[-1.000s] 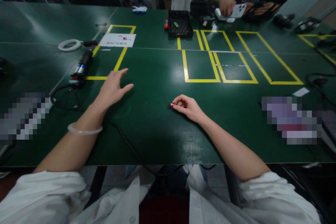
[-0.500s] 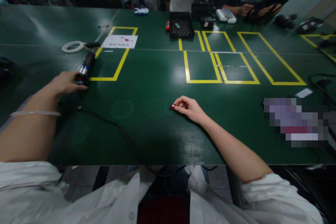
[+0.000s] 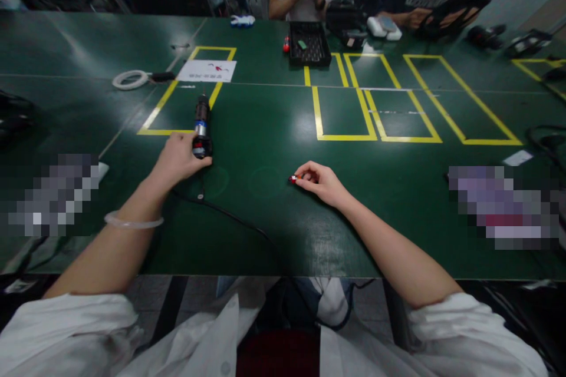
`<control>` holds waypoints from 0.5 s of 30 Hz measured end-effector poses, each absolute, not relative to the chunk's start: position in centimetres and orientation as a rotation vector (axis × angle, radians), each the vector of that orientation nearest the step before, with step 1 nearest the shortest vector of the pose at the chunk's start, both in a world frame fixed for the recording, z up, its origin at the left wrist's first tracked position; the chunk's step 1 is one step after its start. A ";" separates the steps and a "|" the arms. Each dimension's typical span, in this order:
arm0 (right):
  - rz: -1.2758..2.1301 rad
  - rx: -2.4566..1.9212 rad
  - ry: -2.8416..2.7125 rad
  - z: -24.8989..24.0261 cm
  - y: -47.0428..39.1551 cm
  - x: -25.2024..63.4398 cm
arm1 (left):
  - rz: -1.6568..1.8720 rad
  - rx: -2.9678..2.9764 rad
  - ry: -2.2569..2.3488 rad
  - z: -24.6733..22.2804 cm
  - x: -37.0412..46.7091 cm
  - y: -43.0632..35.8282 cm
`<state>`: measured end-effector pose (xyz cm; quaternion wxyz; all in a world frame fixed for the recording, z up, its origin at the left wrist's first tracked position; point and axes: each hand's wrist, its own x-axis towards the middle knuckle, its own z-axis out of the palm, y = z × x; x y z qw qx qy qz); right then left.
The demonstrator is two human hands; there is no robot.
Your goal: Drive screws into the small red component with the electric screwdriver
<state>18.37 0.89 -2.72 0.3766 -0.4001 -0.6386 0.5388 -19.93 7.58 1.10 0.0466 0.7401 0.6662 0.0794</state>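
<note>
My left hand [image 3: 177, 159] grips a corded electric screwdriver [image 3: 202, 121] near its rear end. The tool is black with a silver and blue band, and its thin bit points away from me. Its black cable [image 3: 230, 216] runs back over the table's front edge. To the right, my right hand [image 3: 322, 184] rests low at the table with thumb and fingers pinched on a small red piece [image 3: 292, 179]. Some black, white and orange shows on it. Fingers cover most of the piece, so its kind is unclear.
Yellow tape outlines mark the green table [image 3: 265, 235]. A printed white sheet [image 3: 207, 70] and a coiled white cable [image 3: 130, 79] lie left. A black tray [image 3: 309, 62] stands at the back beside a red object [image 3: 286, 44]. Two people are across the table; blurred items lie at both sides.
My left hand has carried the electric screwdriver rightward, from the left of the taped outline to its lower right corner. My right hand stays in place, pinching the red piece.
</note>
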 end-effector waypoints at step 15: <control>0.923 -0.989 -1.866 -2.9 0.9 18.7 | 0.293 2.494 1.575 1.3 -3.9 1.0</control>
